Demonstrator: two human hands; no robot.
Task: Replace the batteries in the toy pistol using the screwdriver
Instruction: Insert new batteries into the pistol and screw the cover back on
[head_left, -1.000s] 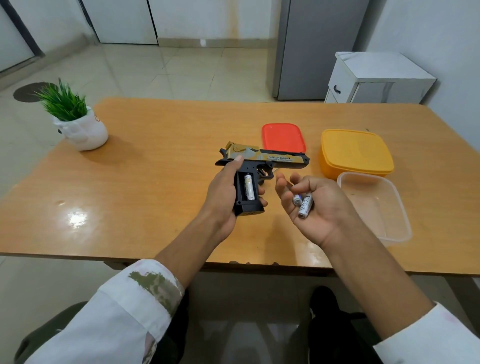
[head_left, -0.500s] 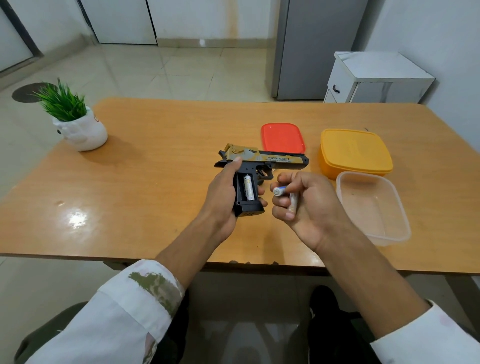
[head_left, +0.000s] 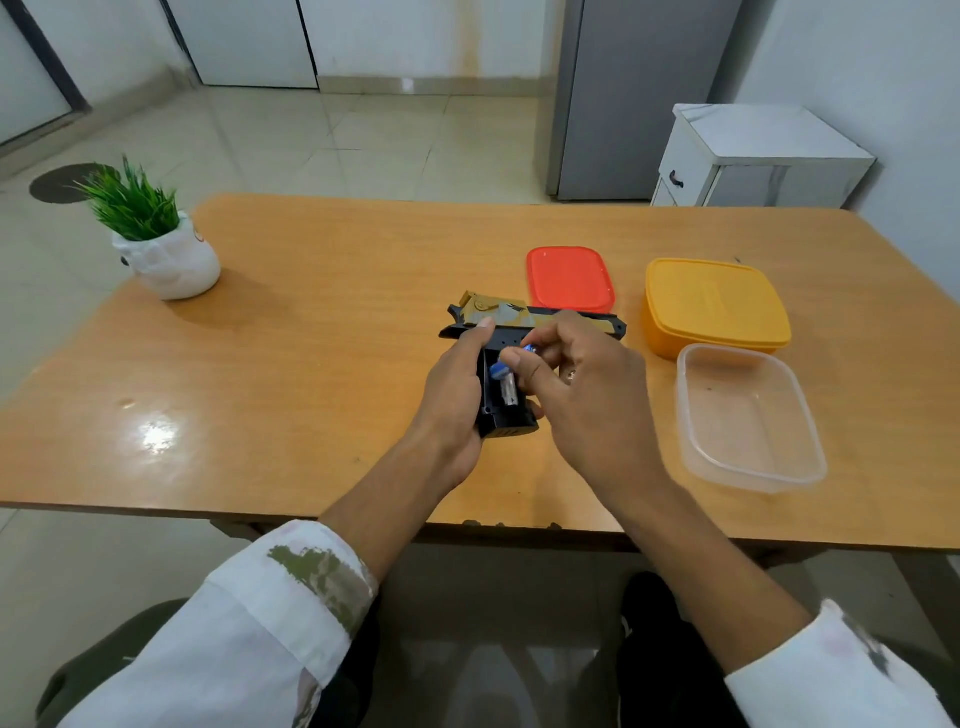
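The left hand has its grip wrapped around the black handle of the toy pistol, thumb lying up along the frame, so the battery bay in the handle faces up. The right hand pinches a battery narrowly between thumb and forefinger and holds it at the mouth of that open bay, its blue end toward the barrel; whether it is seated inside or only resting at the opening, I cannot tell. A second blue-tipped battery peeks out between the right hand's fingers. The pistol lies nearly flat just above the desk, near the middle, with its gold and black slide running from 9 toward 3 o'clock and the muzzle pointing to 3 o'clock.

Just past the slide, at 12 o'clock from the hands, a red lid lies flat on the desk. At 2 o'clock sits a closed yellow box, and right in front of it, at 3 o'clock from the hands, an open clear plastic tub, the two touching or almost so. Well apart at 10 o'clock, near the far left corner, stands a small green plant in a white pot. Both forearms are bare, with white sleeves rolled back. Beyond the desk at 1 o'clock, a white cabinet stands on the tiled floor beside a grey fridge.
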